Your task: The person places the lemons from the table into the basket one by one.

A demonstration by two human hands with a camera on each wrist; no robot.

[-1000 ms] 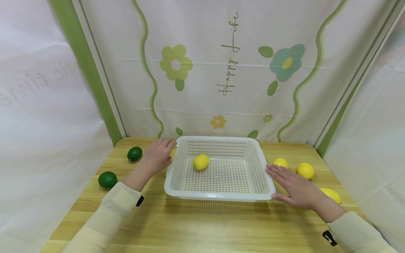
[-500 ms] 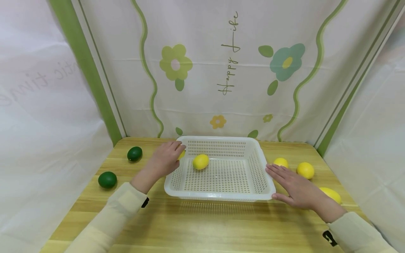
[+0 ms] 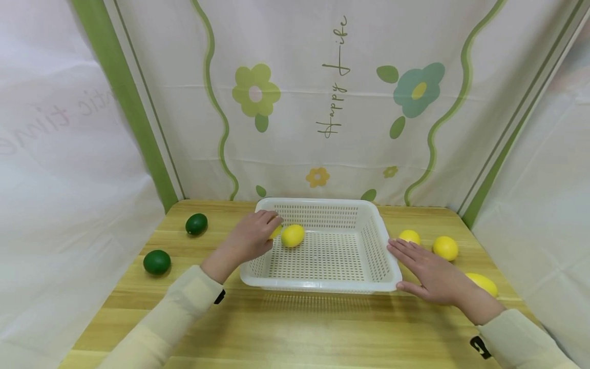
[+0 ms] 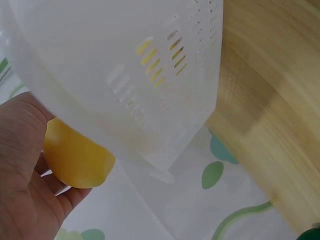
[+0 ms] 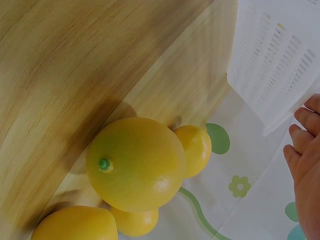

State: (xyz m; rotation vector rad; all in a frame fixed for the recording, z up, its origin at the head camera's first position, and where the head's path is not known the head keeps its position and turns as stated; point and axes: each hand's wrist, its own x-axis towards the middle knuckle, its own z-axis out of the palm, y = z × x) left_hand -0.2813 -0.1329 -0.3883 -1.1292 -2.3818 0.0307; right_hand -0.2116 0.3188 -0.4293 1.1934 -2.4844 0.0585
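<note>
Lemon (image 3: 276, 231) is pinched in the left hand (image 3: 251, 239), just over the basket (image 3: 322, 287) rim near its back left corner, right beside the 1 lemon already inside (image 3: 292, 236). I'd lower it onto a bare patch of the basket floor before letting go (dropped, it would likely roll). Right hand (image 3: 428, 277) lies flat, fingers spread, against the basket's right rim, which should steady it. 3 more lemons (image 3: 445, 248) wait by the table's right edge.

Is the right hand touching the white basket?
Touching: in the head view the right hand lies flat against the white basket, fingers along its right rim.
</note>
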